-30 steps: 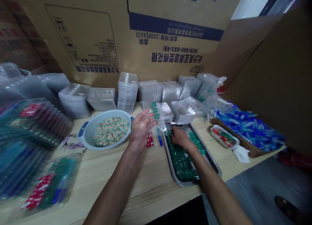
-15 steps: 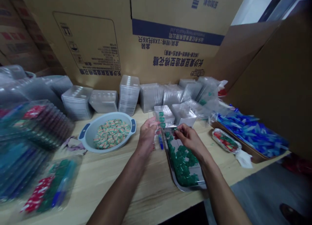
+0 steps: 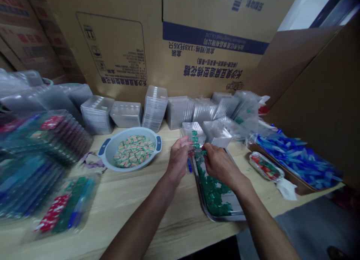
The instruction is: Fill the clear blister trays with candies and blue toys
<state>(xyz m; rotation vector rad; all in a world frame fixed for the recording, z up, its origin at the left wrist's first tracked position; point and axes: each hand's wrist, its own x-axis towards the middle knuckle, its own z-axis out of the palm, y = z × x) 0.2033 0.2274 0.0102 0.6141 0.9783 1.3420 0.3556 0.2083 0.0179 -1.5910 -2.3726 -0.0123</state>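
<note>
A grey plastic bowl [image 3: 108, 149] of striped sweets sits left of the hands on the pale wooden tabletop [image 3: 126, 200], with stacked clear trays [image 3: 153, 106] behind. The blister tray [image 3: 188, 131], thin, clear and part-filled with green, is gripped by the left hand [image 3: 180, 155] over the far end of the steel pan [image 3: 206, 212]. A green piece [image 3: 203, 153] is pinched by the right hand [image 3: 221, 163], now brought closer to the tray than before.

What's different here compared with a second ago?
The right hand rose out of the metal tray pinching a green piece and moved left to the clear tray, which the left hand, open before, now grips. The bowl and plastic stacks stayed put.
</note>
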